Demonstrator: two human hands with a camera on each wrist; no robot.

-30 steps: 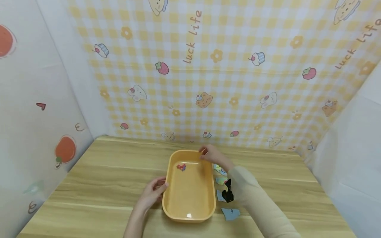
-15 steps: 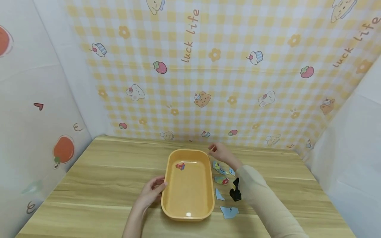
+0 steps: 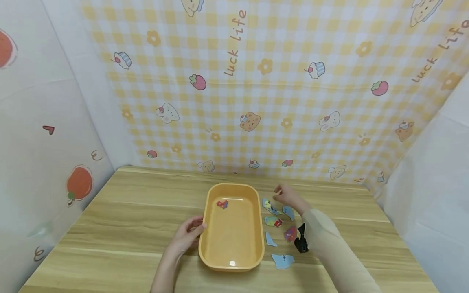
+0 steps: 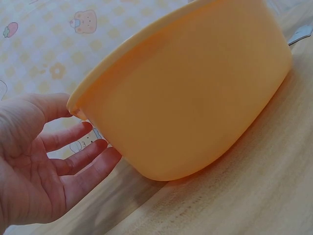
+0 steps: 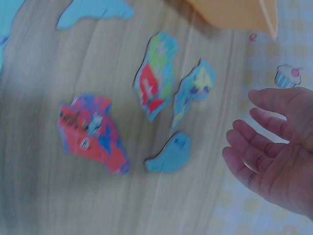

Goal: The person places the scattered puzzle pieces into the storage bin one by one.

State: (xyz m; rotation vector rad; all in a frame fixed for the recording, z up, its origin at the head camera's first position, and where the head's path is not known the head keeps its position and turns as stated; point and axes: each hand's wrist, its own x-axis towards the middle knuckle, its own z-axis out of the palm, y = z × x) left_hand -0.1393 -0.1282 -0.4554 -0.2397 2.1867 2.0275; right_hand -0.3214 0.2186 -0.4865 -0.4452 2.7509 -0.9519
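My left hand (image 3: 187, 237) holds the left rim of a deep yellow plastic basin (image 3: 261, 236). In the left wrist view its thumb is at the rim and the fingertips touch the outer wall. Inside the basin, toward its far left, lies a small red and blue piece (image 3: 222, 204). My right hand (image 3: 289, 197) is above the table right of the basin, fingers loosely bent and nothing in them. Nearest to it are flat, irregular, puzzle-like pieces: a yellow and blue one (image 5: 194, 89), a green and red one (image 5: 156, 73) and a small light blue one (image 5: 171, 154).
A pink-red and blue piece (image 5: 93, 131) lies farther right. Two plain blue pieces, one narrow (image 3: 270, 239) and one wide (image 3: 282, 261), lie nearer the front. A black device (image 3: 301, 241) is at the right wrist. Patterned cloth (image 3: 249, 97) hangs behind the wooden table (image 3: 157, 199).
My right hand has moved right, away from the basin's far right corner, and the arm now uncovers the light blue and pink-red pieces. The left hand stays at the basin.
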